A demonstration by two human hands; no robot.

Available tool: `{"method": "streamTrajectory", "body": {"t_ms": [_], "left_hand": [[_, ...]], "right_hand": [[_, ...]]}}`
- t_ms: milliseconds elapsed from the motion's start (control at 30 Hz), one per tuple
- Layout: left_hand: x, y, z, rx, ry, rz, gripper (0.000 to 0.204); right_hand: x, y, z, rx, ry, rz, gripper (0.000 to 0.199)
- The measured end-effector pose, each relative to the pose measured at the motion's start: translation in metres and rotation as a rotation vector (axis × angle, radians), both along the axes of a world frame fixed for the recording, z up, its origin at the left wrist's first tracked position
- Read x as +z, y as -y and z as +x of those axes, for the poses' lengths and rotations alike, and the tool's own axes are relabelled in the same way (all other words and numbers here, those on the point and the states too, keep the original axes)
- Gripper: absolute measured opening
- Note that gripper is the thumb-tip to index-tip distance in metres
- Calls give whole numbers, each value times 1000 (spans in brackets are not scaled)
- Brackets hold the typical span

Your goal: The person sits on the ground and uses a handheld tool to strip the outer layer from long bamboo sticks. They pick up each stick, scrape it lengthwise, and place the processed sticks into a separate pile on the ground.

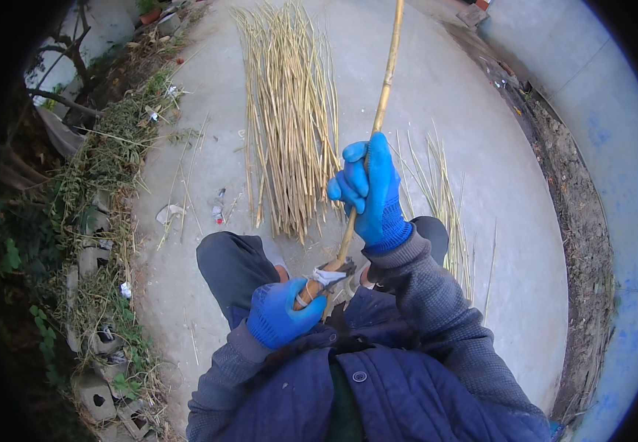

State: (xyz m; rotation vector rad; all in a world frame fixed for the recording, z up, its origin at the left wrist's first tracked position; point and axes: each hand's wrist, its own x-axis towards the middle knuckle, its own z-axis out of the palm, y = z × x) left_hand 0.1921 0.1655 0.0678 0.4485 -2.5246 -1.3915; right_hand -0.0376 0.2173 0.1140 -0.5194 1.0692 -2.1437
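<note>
My left hand (287, 313), in a blue glove, is closed round a thick wooden handle (308, 293) near my lap. White wrapping (329, 276) binds its upper end, where a dark, blade-like piece (350, 266) sticks out; its exact shape is hard to make out. Higher up, my blue-gloved right hand (370, 193) grips a long tan cane stalk (387, 77). The stalk runs from beyond the top edge down through that hand, and its lower part meets the wrapped end of the handled tool.
A large bundle of cane stalks (289, 118) lies ahead on the concrete ground (201, 132). Thinner stalks (445, 214) lie to the right, beyond my knee. Weeds (109, 184) and broken hollow blocks (98, 398) line the left side; a pale wall (591, 74) stands at the right.
</note>
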Motion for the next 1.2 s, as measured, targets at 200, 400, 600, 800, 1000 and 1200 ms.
{"method": "streamTrajectory", "body": {"t_ms": [200,400,600,800,1000,1200], "left_hand": [[-4,0,-6,-64,-32,-18,25],[14,14,-29,-32,42,32,28],[38,57,-96,-188,73,420,36],[68,49,-161,-203,13,407,34],[69,14,-216,-312,-96,503,31],[57,-14,-220,-346,29,761,29]], "right_hand": [[31,-1,-21,-24,-133,-40,54],[74,29,-51,-60,-239,-39,50],[80,2,-97,68,-449,-18,51],[-5,-83,-43,-372,-880,398,47],[-59,-113,-12,-227,-348,339,33],[-37,-138,-27,-388,-664,655,24]]}}
